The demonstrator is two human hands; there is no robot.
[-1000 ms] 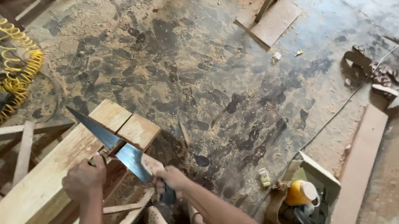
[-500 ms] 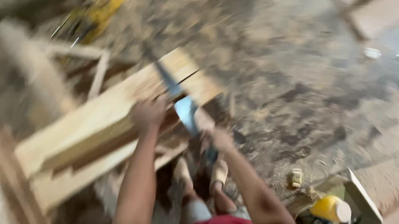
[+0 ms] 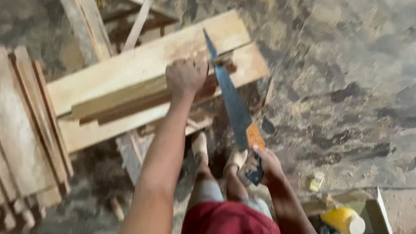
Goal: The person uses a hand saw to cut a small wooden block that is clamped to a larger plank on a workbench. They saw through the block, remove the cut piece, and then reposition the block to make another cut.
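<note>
Over dusty floor (image 3: 360, 69), left hand (image 3: 185, 75) braces plank (image 3: 137, 72).

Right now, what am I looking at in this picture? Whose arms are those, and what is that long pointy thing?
The camera sits on a person's head and looks down, so the two bare arms are that person's own. The left hand presses on a long pale wooden plank that rests on other boards. The right hand has its grip shut on the dark handle of a hand saw with a long grey metal blade. The blade's tip lies across the plank, just beside the left hand. Below you can see red shorts and the person's feet. A stack of thin wooden slats lies to the left. A yellow container sits in a box at the lower right, on the dusty floor.
</note>
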